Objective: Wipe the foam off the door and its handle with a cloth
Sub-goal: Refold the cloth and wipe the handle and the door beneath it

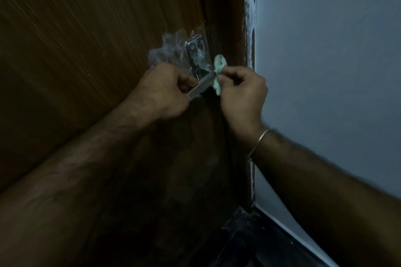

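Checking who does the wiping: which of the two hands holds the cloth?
The right hand, the one with a bangle at its wrist, pinches the pale cloth. The left hand grips the metal handle instead.

no readable text, labels, brands or numbers anywhere

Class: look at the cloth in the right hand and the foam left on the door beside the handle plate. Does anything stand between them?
Yes. The metal handle plate and the left hand gripping the lever lie between the cloth and the foam.
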